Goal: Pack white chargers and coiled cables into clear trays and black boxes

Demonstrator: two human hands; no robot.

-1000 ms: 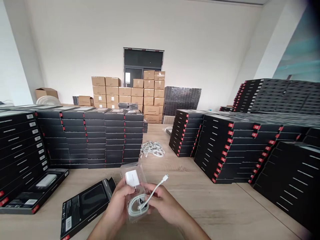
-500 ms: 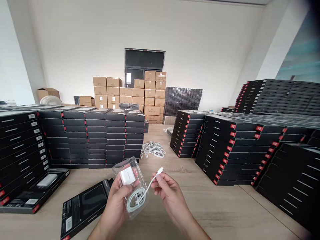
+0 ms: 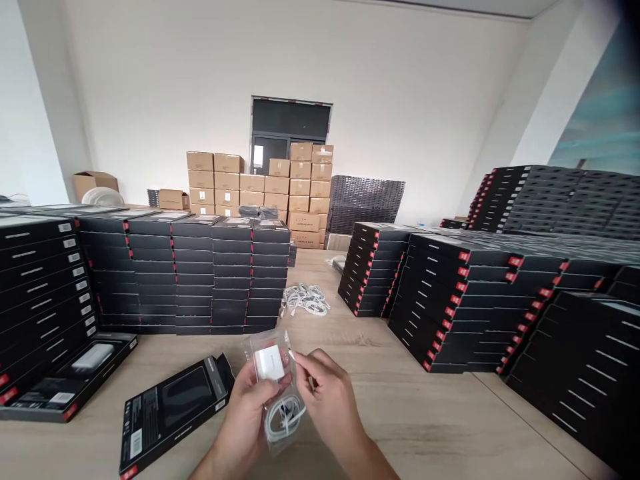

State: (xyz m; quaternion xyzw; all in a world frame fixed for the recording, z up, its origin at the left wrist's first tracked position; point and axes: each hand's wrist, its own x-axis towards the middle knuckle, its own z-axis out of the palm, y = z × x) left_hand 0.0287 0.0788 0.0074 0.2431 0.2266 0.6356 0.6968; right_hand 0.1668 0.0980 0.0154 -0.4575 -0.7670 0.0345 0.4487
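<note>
Over the wood-grain table point(image 3: 425, 413), a clear plastic bag point(image 3: 283, 390) with a boxy white adapter point(image 3: 270, 362) and coiled white cable point(image 3: 271, 427) is being gripped by the left hand point(image 3: 245, 407), presumably for steadiness; a partly hidden cable end point(image 3: 289, 347) is being pinched by the right hand point(image 3: 330, 393).

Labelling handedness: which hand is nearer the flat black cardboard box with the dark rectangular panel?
Left. The left hand is just right of the box in view; the right hand is farther right.

bright, diffuse light | soft shadows | dark upper-right corner | edges stretched wide-angle
</note>
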